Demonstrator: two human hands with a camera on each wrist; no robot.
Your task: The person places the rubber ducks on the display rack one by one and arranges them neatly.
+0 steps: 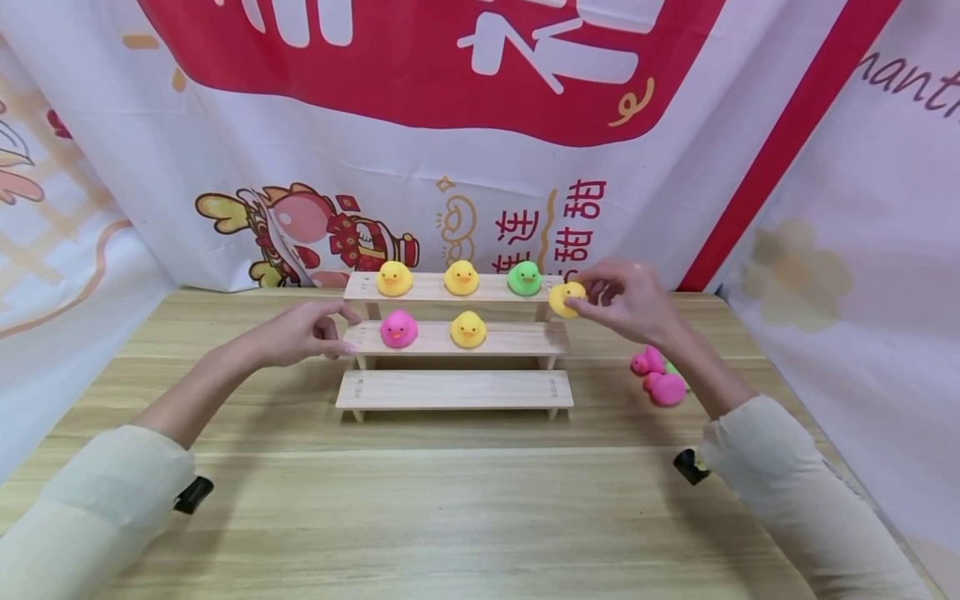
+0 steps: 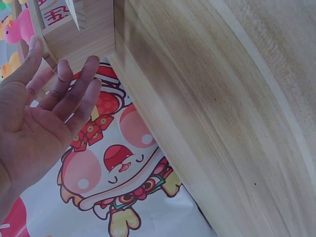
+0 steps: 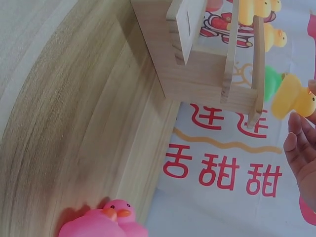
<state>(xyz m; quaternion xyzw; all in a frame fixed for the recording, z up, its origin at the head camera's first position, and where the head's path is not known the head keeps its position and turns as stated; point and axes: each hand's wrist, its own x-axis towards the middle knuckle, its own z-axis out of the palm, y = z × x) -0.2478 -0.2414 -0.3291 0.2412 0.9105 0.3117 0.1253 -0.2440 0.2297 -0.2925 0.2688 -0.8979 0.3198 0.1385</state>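
Observation:
A three-step wooden stand [image 1: 453, 390] sits on the table. My right hand [image 1: 630, 298] pinches a yellow rubber duck [image 1: 564, 300] beside the right end of the top step; the right wrist view shows this duck near the green one. Along the top step stand two yellow ducks [image 1: 393, 279] and a green duck [image 1: 524, 279]. The middle step bears a pink duck [image 1: 398, 331] and a yellow duck [image 1: 468, 331]. At the left end of the middle step is my left hand [image 1: 300, 335], its fingers loosely bent around the step's end without a visible grip; contact is unclear.
Pink ducks [image 1: 666, 388] lie on the table [image 1: 450, 508] to the right of the stand, with a green piece partly hidden behind my right forearm. A printed white and red cloth [image 1: 420, 158] hangs behind the stand, and more cloth hangs at both sides.

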